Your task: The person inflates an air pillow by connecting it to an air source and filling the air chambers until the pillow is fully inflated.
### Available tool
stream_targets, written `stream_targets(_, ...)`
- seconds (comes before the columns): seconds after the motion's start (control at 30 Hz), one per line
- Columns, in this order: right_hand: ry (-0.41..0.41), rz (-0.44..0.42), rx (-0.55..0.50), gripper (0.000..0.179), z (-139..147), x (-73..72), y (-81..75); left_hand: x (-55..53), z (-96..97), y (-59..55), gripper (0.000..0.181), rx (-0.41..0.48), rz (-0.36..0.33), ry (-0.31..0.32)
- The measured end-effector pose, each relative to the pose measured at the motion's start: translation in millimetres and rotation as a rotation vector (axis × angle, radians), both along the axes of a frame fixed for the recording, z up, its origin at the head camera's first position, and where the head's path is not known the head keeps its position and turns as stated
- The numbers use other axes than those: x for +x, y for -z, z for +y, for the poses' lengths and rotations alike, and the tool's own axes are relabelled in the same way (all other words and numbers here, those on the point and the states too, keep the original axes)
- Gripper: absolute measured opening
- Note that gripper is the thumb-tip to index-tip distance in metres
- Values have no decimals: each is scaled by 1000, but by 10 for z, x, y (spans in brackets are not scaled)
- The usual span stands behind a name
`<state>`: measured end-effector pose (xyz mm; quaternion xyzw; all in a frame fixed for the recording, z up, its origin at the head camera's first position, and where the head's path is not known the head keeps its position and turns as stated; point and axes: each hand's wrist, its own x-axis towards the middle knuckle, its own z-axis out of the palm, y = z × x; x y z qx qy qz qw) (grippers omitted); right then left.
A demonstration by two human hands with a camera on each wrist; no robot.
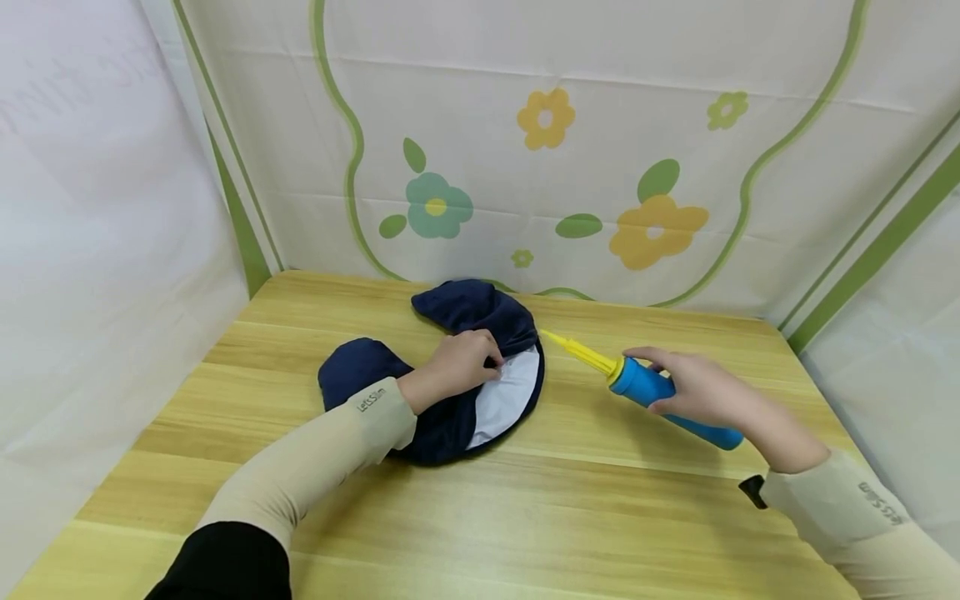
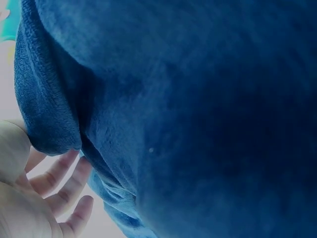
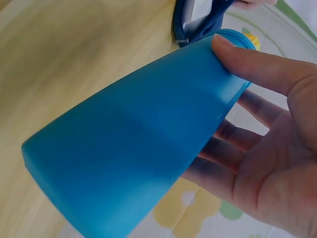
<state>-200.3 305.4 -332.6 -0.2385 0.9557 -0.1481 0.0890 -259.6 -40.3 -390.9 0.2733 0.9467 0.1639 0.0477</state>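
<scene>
A navy, U-shaped plush neck pillow (image 1: 442, 425) lies limp on the table, its white panel (image 1: 504, 400) showing on the right side. My left hand (image 1: 459, 364) reaches over it and pinches the fabric by the panel's inner edge. Up close in the left wrist view, the fingers (image 2: 67, 191) of that hand curl against the plush, with the fingertips partly behind a fold. With thumb and fingers around its barrel, my right hand (image 1: 705, 387) holds a blue hand pump (image 3: 124, 134). The pump's yellow nozzle (image 1: 581, 352) points left, its tip right by the pillow's outer edge.
The wood-grain table (image 1: 600, 517) extends beneath everything. A white cloth with printed flowers (image 1: 442, 83) hangs behind it, and white cloth also hangs at both sides. A small black object (image 1: 752, 492) shows at the right wrist.
</scene>
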Motion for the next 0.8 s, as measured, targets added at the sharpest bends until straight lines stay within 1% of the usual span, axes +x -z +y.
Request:
stream_targets(0.1,-24,6,25,77,-73,21,19,5,-4,-4,17,1,3,9)
stream_targets(0.23,-39,34,56,77,-162,43,57,-4,-13,2,14,18,13,12)
stream_targets(0.4,-42,131,59,76,-239,45,146,-12,-14,-3,11,23,30,15)
stream_targets(0.47,-41,169,64,75,-260,43,185,-6,-10,-13,11,14,39,18)
stream_targets(0.53,-42,189,70,73,-277,41,216,0,-3,-23,12,-2,53,21)
stream_targets(0.8,-48,229,116,67,-351,25,263,35,24,-53,10,-86,114,45)
